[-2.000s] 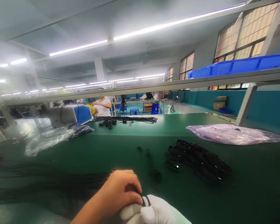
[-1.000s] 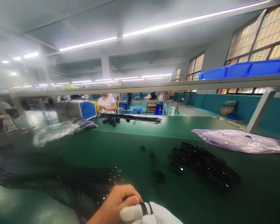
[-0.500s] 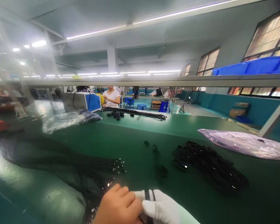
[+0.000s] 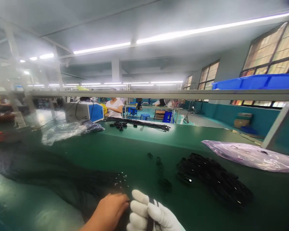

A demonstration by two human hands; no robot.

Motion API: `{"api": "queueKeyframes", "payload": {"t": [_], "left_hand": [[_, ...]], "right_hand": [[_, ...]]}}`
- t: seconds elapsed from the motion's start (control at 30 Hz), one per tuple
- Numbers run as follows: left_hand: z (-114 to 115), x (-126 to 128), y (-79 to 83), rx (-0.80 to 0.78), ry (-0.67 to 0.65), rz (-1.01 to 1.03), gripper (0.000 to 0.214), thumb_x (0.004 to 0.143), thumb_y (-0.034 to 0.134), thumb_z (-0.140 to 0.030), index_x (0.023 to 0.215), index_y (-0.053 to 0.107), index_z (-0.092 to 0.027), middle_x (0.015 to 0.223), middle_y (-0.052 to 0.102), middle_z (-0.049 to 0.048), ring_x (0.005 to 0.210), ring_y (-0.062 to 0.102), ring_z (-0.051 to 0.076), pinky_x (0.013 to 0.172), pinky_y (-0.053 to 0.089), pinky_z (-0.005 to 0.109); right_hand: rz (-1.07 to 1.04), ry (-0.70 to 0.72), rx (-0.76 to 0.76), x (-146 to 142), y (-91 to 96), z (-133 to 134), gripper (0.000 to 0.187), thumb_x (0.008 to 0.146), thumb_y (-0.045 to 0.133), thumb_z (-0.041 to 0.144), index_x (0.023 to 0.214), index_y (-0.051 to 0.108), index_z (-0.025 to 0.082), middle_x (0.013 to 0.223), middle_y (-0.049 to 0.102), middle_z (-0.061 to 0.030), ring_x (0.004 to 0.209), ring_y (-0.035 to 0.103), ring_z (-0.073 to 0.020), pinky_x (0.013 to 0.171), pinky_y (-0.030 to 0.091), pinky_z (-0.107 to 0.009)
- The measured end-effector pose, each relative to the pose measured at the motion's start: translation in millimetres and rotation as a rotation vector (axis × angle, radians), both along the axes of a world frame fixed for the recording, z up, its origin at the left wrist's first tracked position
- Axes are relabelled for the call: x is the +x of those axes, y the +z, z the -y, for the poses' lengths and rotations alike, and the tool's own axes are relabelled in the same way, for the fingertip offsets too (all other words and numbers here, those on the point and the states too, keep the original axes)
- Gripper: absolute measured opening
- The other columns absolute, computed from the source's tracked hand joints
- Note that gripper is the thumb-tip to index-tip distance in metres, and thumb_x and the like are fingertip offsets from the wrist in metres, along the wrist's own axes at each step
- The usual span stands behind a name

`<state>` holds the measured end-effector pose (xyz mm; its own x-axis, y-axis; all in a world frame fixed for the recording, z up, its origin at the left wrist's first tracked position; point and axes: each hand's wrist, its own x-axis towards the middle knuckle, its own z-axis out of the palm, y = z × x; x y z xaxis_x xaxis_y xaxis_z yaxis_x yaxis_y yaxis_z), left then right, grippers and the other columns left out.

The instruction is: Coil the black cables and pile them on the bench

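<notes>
My right hand [image 4: 153,213], in a white glove, is closed around a bundled black cable [image 4: 150,221] at the bottom middle; dark strands cross between its thumb and fingers. Just left of it is my bare left hand [image 4: 110,208], back upward, fingers together and bent down. Whatever those fingers hold is hidden. Beneath and behind the left hand lies a long spread of loose black cables [image 4: 86,176], their small shiny metal ends pointing right. On the right side of the table is a pile of coiled black cables [image 4: 214,179].
A few small black pieces [image 4: 160,162] lie mid-table. Clear plastic bags [image 4: 67,130] sit at the left, and a pinkish plastic bag [image 4: 252,155] at the right. More black cables [image 4: 146,123] lie at the back. A shelf rail [image 4: 159,94] spans above; a co-worker [image 4: 114,107] sits beyond.
My left hand has moved left, away from the gloved right hand, where the two were together. The right hand keeps its hold on the cable. The view has tilted up slightly.
</notes>
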<state>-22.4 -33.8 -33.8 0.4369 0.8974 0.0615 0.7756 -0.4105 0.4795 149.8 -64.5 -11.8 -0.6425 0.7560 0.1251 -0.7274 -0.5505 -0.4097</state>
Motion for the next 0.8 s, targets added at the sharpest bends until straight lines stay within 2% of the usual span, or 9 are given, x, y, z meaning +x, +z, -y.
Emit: {"api": "queueKeyframes", "payload": {"t": [0.1,0.17,0.27,0.4,0.5,0.57,0.67,0.73,0.8], "left_hand": [[12.9,13.4,-1.2,0.016,0.080,-0.225,0.026,0.090,0.039,-0.016,0.090,0.064,-0.022,0.090,0.070,0.0042,0.081,0.067,0.022,0.069,0.046,0.029],[24.3,27.5,-1.7,0.056,0.121,-0.358,0.026,0.088,0.041,-0.012,0.095,0.064,-0.023,0.090,0.070,0.0041,0.082,0.068,0.023,0.070,0.047,0.030],[35.5,44.9,-2.3,0.110,0.192,-0.435,0.026,0.088,0.043,-0.010,0.094,0.065,-0.021,0.087,0.071,0.0051,0.081,0.068,0.025,0.073,0.048,0.035],[41.4,51.5,-9.9,0.195,0.227,-0.408,0.024,0.089,0.043,-0.012,0.085,0.065,-0.021,0.080,0.070,0.0043,0.074,0.068,0.025,0.065,0.046,0.033],[43.5,49.9,-15.5,0.363,0.130,-0.349,0.019,0.085,0.049,-0.011,0.077,0.062,-0.022,0.073,0.067,0.0019,0.069,0.065,0.020,0.064,0.041,0.030],[40.4,46.4,-11.6,0.474,0.032,-0.301,0.015,0.084,0.053,-0.013,0.073,0.060,-0.021,0.070,0.065,0.0008,0.066,0.061,0.018,0.063,0.037,0.030],[27.2,35.9,9.5,0.608,-0.211,-0.262,0.013,0.086,0.057,-0.022,0.072,0.057,-0.020,0.070,0.064,-0.0001,0.064,0.056,0.017,0.062,0.034,0.031],[16.0,27.5,28.2,0.626,-0.385,-0.241,0.019,0.087,0.057,-0.030,0.072,0.054,-0.020,0.070,0.062,-0.0009,0.065,0.052,0.016,0.065,0.035,0.031],[6.4,21.0,43.7,0.575,-0.473,-0.211,0.023,0.086,0.059,-0.036,0.072,0.053,-0.020,0.071,0.060,-0.0021,0.067,0.050,0.015,0.071,0.037,0.030]], "right_hand": [[0.139,-0.204,-0.046,13.4,-2.4,-10.6,0.029,0.069,0.077,0.025,0.091,0.062,0.016,0.073,0.051,0.0022,0.066,0.047,-0.0101,0.073,0.041,-0.031],[0.241,-0.301,-0.078,21.1,-4.4,-15.2,0.032,0.069,0.078,0.027,0.095,0.064,0.016,0.084,0.060,-0.0022,0.075,0.055,-0.0143,0.083,0.042,-0.038],[0.313,-0.354,-0.108,28.2,-3.5,-18.3,0.041,0.066,0.080,0.030,0.102,0.064,0.015,0.090,0.066,-0.0053,0.082,0.061,-0.0185,0.091,0.041,-0.044],[0.330,-0.395,-0.108,32.6,-2.0,-20.1,0.048,0.068,0.078,0.030,0.110,0.062,0.014,0.107,0.066,-0.0107,0.097,0.062,-0.0229,0.098,0.038,-0.047],[0.378,-0.425,-0.067,31.2,-8.4,-20.2,0.048,0.071,0.077,0.031,0.112,0.060,0.014,0.108,0.065,-0.0127,0.095,0.062,-0.0233,0.095,0.039,-0.047],[0.435,-0.413,-0.023,28.1,-13.8,-18.5,0.044,0.074,0.074,0.030,0.112,0.060,0.015,0.100,0.067,-0.0106,0.089,0.062,-0.0207,0.089,0.042,-0.042],[0.541,-0.282,0.133,23.5,-16.3,-13.1,0.027,0.075,0.073,0.025,0.097,0.065,0.011,0.085,0.065,-0.0063,0.075,0.058,-0.0147,0.073,0.044,-0.030],[0.551,-0.157,0.245,21.7,-13.4,-8.9,0.020,0.079,0.069,0.027,0.086,0.065,0.008,0.082,0.062,-0.0070,0.073,0.055,-0.0142,0.068,0.043,-0.029],[0.479,-0.051,0.249,20.7,-10.1,-5.3,0.023,0.080,0.068,0.030,0.084,0.065,0.007,0.083,0.060,-0.0084,0.075,0.055,-0.0156,0.070,0.044,-0.031]]}}
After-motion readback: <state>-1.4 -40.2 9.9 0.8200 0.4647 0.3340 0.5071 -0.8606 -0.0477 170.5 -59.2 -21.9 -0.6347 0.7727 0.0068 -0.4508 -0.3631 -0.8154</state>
